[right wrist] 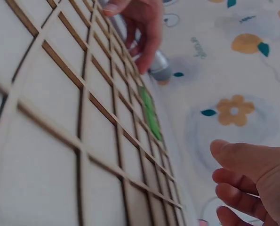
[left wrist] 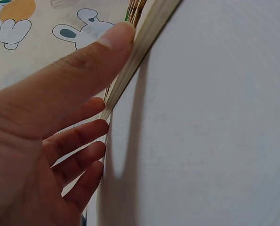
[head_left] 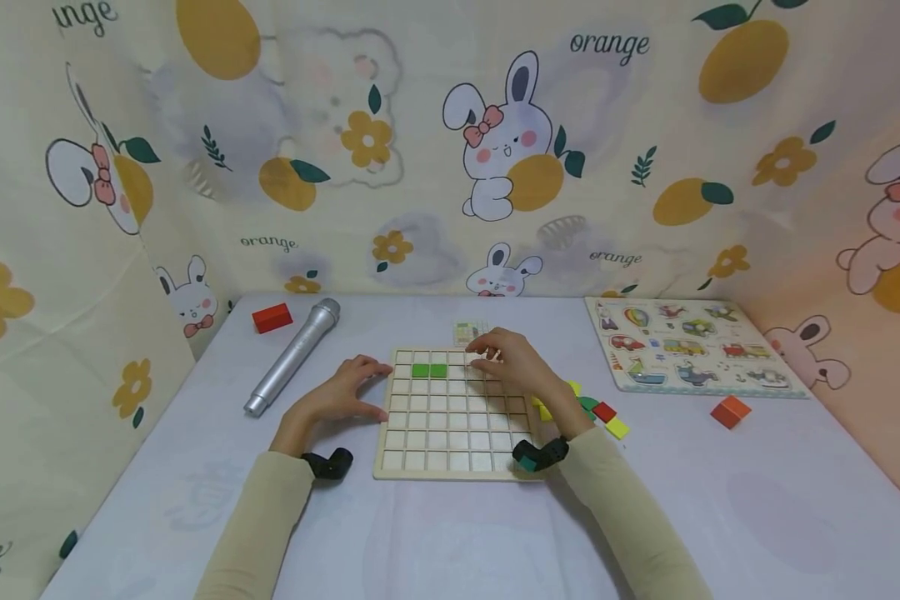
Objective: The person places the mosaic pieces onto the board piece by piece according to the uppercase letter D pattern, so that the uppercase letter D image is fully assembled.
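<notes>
A wooden grid board [head_left: 427,477] lies flat on the table, with two green square tiles [head_left: 429,371] side by side in cells near its far left corner. My left hand [head_left: 339,392] touches the board's left edge with thumb and fingers spread apart. In the left wrist view, its thumb [left wrist: 114,40] and fingertips rest along that wooden edge. Over the far right part of the board hovers my right hand [head_left: 517,362], fingers loosely bent. In the right wrist view, a gap shows between the right thumb [right wrist: 234,153] and fingers, and no tile is visible there.
Loose coloured tiles [head_left: 603,412] lie right of the board, partly hidden by the right forearm. Behind it is a small card [head_left: 467,333]. A silver microphone [head_left: 292,358] and red block [head_left: 272,318] lie left; a picture puzzle board [head_left: 690,342] and orange block [head_left: 731,412] lie right.
</notes>
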Motion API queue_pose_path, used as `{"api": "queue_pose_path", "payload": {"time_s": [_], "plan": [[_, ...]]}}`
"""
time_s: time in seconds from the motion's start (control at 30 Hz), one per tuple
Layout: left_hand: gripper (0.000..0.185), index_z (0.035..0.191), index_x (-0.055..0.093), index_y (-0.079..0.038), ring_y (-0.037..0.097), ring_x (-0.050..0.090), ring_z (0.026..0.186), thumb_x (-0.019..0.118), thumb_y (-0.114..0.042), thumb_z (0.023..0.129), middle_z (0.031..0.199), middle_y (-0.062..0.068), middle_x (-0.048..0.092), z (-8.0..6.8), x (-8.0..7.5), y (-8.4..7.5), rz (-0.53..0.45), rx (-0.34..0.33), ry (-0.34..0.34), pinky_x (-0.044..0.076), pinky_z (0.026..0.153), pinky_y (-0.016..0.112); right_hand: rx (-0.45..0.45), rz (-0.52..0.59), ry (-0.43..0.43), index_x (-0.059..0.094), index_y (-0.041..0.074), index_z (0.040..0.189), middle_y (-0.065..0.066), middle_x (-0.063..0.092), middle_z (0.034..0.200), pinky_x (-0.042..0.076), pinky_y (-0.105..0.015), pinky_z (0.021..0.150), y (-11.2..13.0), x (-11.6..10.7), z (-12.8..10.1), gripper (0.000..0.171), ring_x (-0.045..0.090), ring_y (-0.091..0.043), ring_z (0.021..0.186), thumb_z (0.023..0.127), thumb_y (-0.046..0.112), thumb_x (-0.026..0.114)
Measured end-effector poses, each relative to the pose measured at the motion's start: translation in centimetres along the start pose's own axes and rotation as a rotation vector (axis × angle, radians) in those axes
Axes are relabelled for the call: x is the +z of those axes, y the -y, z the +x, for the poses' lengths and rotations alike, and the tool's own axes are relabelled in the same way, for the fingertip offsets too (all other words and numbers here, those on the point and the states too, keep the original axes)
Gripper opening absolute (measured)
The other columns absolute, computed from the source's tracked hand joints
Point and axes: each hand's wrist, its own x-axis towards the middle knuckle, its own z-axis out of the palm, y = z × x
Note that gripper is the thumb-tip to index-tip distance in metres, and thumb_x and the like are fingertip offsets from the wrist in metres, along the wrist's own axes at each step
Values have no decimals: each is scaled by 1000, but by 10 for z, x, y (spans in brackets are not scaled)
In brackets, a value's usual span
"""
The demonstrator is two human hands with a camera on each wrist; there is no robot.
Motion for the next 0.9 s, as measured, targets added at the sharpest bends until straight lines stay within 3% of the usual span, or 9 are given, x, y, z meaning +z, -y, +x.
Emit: {"api": "queue_pose_path", "payload": {"time_s": [0.13, 0.43, 0.73, 0.9], "plan": [[78, 136, 47, -12, 31, 29, 128, 82, -33, 69, 136, 12, 38, 0, 0, 0, 2, -9, 5, 25, 107, 53, 2, -17, -5, 68, 3, 105, -9, 65, 97, 50, -33, 69, -1, -17, -11, 21, 54, -15, 77, 87, 13, 66], [78, 136, 46, -11, 32, 30, 127, 81, -34, 70, 136, 13, 38, -1, -1, 1, 21, -8, 4, 26, 107, 53, 126, -70, 34, 69, 6, 102, -3, 66, 95, 50, -36, 74, -8, -43, -43, 20, 52, -14, 79, 84, 13, 70], [78, 136, 47, -11, 32, 29, 128, 82, -33, 69, 136, 13, 38, -2, -1, 0, 3, -8, -1, 25, 107, 53, 287, -56, 148, 70, 11, 97, 4, 63, 87, 47, -29, 69, -20, -50, -65, 16, 51, -16, 78, 83, 18, 70], [78, 136, 47, -12, 31, 29, 128, 82, -33, 69, 137, 13, 38, -2, -1, 0, 4, -13, 0, 26, 107, 53, 333, -58, 184, 71, 11, 97, 3, 63, 88, 47, -29, 70, -25, -46, -69, 21, 52, -15, 78, 79, 20, 74]]}}
